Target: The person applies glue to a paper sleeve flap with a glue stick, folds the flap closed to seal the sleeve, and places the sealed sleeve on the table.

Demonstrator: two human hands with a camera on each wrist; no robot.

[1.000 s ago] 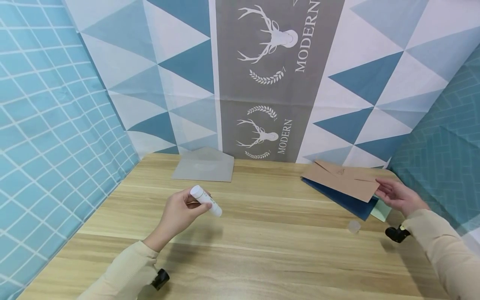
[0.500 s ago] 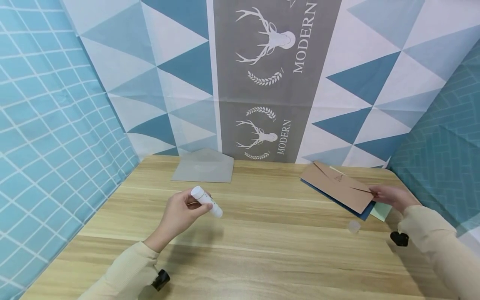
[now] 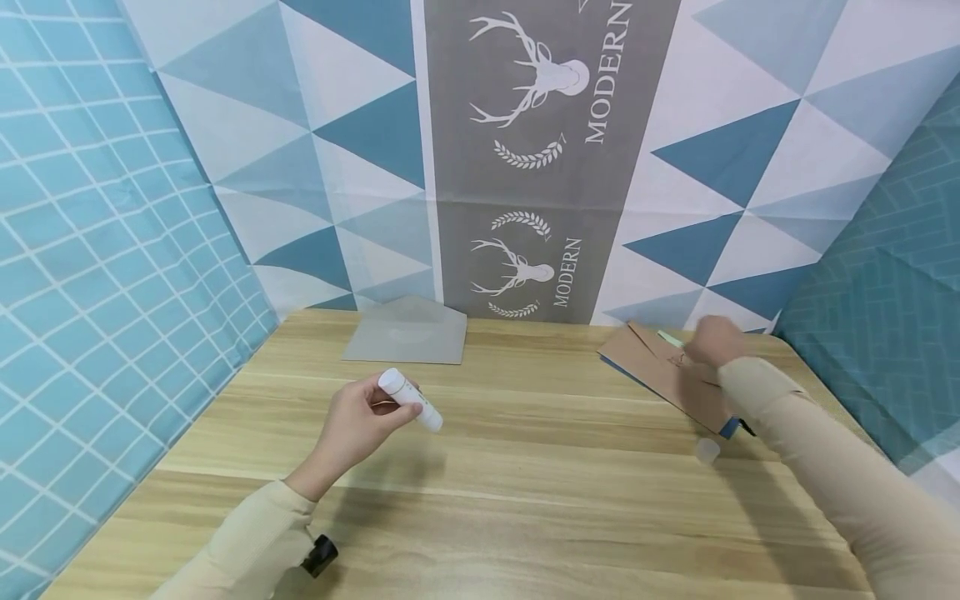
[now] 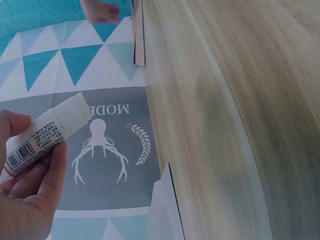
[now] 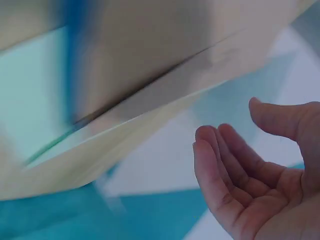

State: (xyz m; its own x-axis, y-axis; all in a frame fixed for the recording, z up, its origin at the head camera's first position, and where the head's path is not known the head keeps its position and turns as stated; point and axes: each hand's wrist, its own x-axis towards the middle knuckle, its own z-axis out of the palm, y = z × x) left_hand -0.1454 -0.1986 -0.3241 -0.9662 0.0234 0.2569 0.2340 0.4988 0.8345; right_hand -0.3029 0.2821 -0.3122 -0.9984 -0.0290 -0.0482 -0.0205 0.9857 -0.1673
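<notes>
My left hand [image 3: 352,429] holds a white glue stick [image 3: 411,400] tilted above the table, pinched between thumb and fingers. Printed text and a barcode show on the glue stick [image 4: 40,140] in the left wrist view. Over the back right of the table, my right hand [image 3: 716,340] is blurred in the head view. Seen from the right wrist, that hand [image 5: 255,180] has loosely bent fingers, thumb apart, nothing between them. Below it lies a brown envelope [image 3: 652,362] on a dark blue one [image 3: 729,428]; a pale green edge [image 3: 669,338] peeks out behind.
A grey envelope [image 3: 408,337] lies at the back left, against the patterned cloth wall. Near the brown envelope's front corner sits a small translucent round piece [image 3: 707,451]. Blue cloth walls bound the wooden table [image 3: 510,500] on both sides.
My right hand has let go of the brown envelope's right corner and moved up and left over the stack. The brown envelope now covers more of the blue one. The left hand stays put.
</notes>
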